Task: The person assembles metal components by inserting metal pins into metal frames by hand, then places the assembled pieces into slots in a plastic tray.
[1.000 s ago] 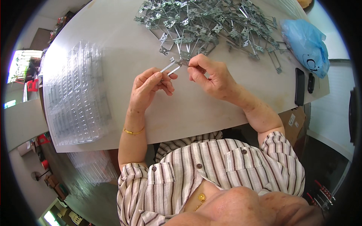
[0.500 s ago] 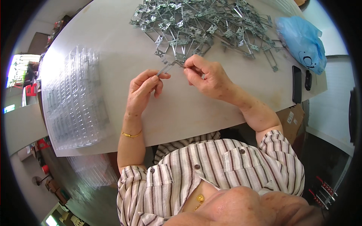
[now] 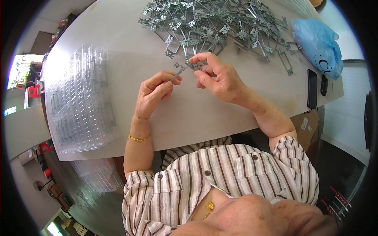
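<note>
My left hand (image 3: 157,89) is closed, thumb against fingers, on a thin grey metal bracket (image 3: 178,74) with a flat, notched plate at its far end. The bracket slants up and right toward the near edge of a tangled pile of similar metal brackets (image 3: 220,29). Just right of the bracket's far end is my right hand (image 3: 220,76), its index finger stretched out and its thumb apart from it. Bits of grey metal show in the gap between them. Whether the right fingertips touch any metal is hard to make out.
Stacked clear plastic trays (image 3: 78,106) lie on the left of the white table (image 3: 130,51). A blue plastic bag (image 3: 318,47) sits at the far right, with a black phone (image 3: 312,89) and a small black object (image 3: 324,85) nearer me. A cardboard box (image 3: 306,128) stands below the table's right edge.
My right thumb and index finger have parted from their pinch at the bracket's end. My left hand has shifted slightly right, still holding the bracket. The whole view has moved a little.
</note>
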A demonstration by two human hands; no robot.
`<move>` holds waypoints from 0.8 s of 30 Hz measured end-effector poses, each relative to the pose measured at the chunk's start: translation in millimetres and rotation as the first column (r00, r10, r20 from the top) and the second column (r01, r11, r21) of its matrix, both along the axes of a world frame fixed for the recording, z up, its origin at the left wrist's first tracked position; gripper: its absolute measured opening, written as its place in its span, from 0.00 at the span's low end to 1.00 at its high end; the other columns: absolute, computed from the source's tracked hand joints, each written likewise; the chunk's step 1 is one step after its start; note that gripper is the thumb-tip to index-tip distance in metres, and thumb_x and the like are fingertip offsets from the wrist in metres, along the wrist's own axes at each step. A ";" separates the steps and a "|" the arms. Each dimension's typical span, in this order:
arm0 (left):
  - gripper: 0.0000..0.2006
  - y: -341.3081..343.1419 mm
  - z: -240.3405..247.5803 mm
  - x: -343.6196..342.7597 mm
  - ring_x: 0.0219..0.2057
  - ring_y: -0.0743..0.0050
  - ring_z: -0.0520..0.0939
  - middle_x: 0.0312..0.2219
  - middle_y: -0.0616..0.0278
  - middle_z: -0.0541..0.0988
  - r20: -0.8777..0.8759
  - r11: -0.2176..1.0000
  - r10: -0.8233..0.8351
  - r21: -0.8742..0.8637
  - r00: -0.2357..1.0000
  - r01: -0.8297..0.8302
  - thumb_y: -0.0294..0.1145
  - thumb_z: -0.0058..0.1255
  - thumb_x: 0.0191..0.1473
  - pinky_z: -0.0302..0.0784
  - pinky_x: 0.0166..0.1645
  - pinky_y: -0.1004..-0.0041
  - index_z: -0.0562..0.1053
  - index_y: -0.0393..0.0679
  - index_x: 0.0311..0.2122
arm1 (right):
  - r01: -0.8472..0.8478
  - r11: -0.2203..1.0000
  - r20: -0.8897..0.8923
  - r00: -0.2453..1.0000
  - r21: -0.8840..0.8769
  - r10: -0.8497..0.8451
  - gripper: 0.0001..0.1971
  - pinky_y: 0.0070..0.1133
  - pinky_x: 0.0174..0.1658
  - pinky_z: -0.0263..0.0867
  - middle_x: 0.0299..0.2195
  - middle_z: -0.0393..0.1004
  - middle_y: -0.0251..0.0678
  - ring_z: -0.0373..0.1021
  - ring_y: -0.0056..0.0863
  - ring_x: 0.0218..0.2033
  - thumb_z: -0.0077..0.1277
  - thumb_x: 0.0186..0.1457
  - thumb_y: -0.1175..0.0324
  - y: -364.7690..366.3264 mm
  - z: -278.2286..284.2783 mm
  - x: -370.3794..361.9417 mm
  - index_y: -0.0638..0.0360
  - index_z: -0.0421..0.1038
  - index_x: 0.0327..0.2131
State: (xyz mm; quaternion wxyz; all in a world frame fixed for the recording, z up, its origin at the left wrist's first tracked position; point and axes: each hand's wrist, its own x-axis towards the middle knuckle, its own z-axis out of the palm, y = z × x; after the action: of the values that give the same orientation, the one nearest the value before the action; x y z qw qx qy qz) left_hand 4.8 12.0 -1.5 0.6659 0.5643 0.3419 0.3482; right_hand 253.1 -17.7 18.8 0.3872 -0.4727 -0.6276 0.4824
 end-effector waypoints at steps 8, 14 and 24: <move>0.19 -4.9 6.7 3.8 0.30 0.88 0.71 0.37 0.64 0.79 -0.019 0.985 -0.036 -0.169 0.999 0.032 0.30 0.54 0.58 0.65 0.33 0.83 0.70 0.36 0.53 | -0.143 0.982 -0.169 0.978 -0.122 0.122 0.13 0.18 0.37 0.72 0.28 0.78 0.32 0.75 0.18 0.31 0.46 0.65 0.73 -1.0 -0.9 -0.4 0.60 0.66 0.52; 0.23 -3.8 -6.4 1.9 0.31 0.88 0.72 0.36 0.67 0.77 -0.137 0.987 -0.112 -0.129 0.984 0.094 0.40 0.57 0.59 0.64 0.32 0.85 0.72 0.35 0.54 | -0.192 0.961 -0.264 0.955 -0.198 0.136 0.11 0.17 0.35 0.71 0.27 0.77 0.31 0.74 0.17 0.29 0.46 0.66 0.71 -0.9 -6.0 0.3 0.60 0.68 0.49; 0.16 -7.8 6.6 8.1 0.29 0.89 0.71 0.30 0.72 0.76 -0.275 0.995 -0.091 0.005 0.957 0.097 0.32 0.60 0.57 0.68 0.32 0.83 0.76 0.34 0.48 | -0.138 0.965 -0.161 0.981 -0.221 0.103 0.06 0.13 0.23 0.56 0.16 0.64 0.19 0.59 0.08 0.18 0.52 0.64 0.67 0.7 0.7 1.6 0.58 0.71 0.37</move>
State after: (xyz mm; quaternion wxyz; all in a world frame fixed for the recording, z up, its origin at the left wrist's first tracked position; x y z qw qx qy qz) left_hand 12.9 4.1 5.1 0.6226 0.6289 0.4003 0.2378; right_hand 254.7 -17.0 19.5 0.3450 -0.4383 -0.5641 0.6088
